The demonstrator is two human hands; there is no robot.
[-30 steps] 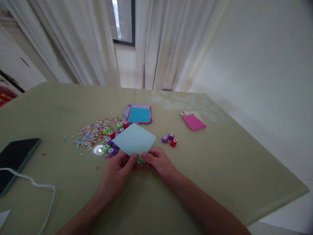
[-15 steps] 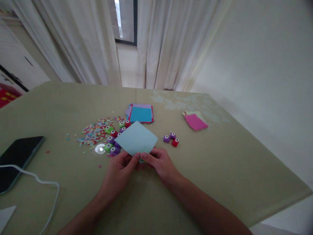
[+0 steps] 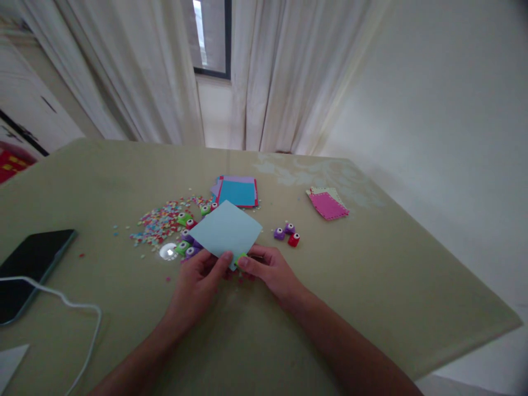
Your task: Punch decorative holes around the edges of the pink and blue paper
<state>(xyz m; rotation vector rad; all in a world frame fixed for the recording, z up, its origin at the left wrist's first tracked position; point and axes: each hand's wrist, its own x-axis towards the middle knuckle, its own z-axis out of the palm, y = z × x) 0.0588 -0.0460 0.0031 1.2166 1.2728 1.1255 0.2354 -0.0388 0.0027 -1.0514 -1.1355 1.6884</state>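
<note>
A light blue square sheet of paper (image 3: 226,230) is held tilted just above the table, one corner pointing at me. My left hand (image 3: 198,279) pinches that near corner with thumb on top. My right hand (image 3: 268,268) is closed on a small green paper punch (image 3: 241,257) that sits at the sheet's near corner. Behind the sheet lies a cluster of green, purple and red punches (image 3: 186,237), partly hidden by it. Coloured paper confetti (image 3: 159,221) is scattered to their left.
A stack of coloured paper sheets (image 3: 236,192) lies further back, three small punches (image 3: 287,234) to the right, and pink and pale cut sheets (image 3: 327,203) beyond them. A dark phone (image 3: 28,264) with a white cable (image 3: 78,324) rests at the left on the olive table (image 3: 371,275).
The sheet and both hands have shifted slightly; the green punch now shows more clearly at the sheet's near corner. The view has barely moved.
</note>
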